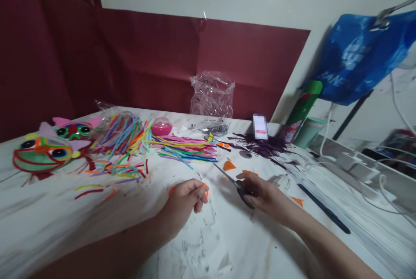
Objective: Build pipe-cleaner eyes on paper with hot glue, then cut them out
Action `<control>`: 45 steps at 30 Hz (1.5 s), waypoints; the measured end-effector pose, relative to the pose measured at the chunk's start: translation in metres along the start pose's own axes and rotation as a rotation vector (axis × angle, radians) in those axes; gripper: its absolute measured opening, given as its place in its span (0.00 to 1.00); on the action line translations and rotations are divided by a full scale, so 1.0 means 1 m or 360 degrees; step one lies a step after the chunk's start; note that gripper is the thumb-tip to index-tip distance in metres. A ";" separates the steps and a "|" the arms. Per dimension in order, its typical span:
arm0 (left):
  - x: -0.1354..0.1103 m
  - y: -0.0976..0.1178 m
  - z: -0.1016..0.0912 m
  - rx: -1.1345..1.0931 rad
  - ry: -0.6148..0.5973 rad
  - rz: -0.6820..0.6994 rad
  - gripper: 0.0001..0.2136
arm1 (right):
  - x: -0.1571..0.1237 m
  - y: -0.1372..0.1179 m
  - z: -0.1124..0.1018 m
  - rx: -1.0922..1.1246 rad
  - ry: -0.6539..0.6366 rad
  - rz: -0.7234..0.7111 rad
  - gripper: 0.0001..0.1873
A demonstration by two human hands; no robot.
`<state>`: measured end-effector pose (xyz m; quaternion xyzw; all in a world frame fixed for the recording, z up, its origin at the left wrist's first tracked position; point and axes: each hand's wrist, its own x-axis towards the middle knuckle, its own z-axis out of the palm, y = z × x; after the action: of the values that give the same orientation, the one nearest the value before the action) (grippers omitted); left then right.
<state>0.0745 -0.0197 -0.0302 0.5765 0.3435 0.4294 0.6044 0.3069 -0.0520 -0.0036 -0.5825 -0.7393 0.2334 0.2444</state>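
In the head view, my left hand (185,199) is closed in a pinch on a small orange piece (206,189); its material is too blurred to name. More orange shows behind that hand, and I cannot tell if it is the same piece. My right hand (268,199) grips black-handled scissors (231,179), their blades pointing forward and left, apart from the orange piece. Past the scissors lies an orange scrap (229,165), with another orange scrap (297,201) right of my right hand. Beneath my hands is paper with dark markings (195,244).
Colourful pipe cleaners (186,147) lie across the table's middle, near a pink round container (161,126). Decorated masks (42,151) sit at left. Dark purple strands (269,147) surround a propped phone (260,127). A dark stick (323,207) and white power strip (364,170) are at right.
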 end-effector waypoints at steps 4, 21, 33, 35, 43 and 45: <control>0.000 -0.008 -0.001 -0.0099 -0.0074 0.0043 0.14 | -0.008 -0.017 0.012 0.0177 -0.0095 -0.0183 0.22; -0.004 -0.002 0.004 0.0096 -0.0147 0.0094 0.07 | -0.015 -0.019 0.032 -0.0583 0.0034 -0.0603 0.26; -0.012 0.002 0.007 0.0165 -0.0225 0.0042 0.07 | -0.016 -0.017 0.036 -0.0712 0.0016 -0.0808 0.09; -0.012 0.002 0.006 0.0197 -0.0220 0.0022 0.08 | -0.017 -0.016 0.037 -0.0734 0.0041 -0.0838 0.08; -0.007 0.003 0.004 0.0122 -0.0174 0.0092 0.12 | -0.011 -0.007 0.028 -0.0424 0.0158 -0.0592 0.08; -0.006 0.003 0.003 0.0113 -0.0118 0.0054 0.13 | -0.003 0.002 0.023 -0.0423 0.0267 -0.0274 0.07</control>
<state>0.0745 -0.0266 -0.0274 0.6188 0.3259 0.4055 0.5886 0.2945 -0.0562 -0.0234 -0.5616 -0.7878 0.0625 0.2452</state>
